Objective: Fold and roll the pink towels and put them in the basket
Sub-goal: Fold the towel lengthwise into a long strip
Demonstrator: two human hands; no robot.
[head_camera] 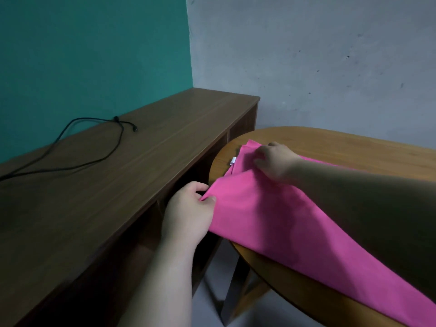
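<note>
Pink towel [271, 208] pinched by both hands (left [188, 208], right [276, 161])

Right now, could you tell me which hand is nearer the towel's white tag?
Right. The right hand pinches the pink towel just beside the white tag; the left hand grips a corner farther off.

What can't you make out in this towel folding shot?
Head view:
Pink towel: far end cut off by the bottom right edge; the right forearm covers part.
White tag: too small to read.
Black cable: runs off the left edge.
Basket: out of frame.
</note>
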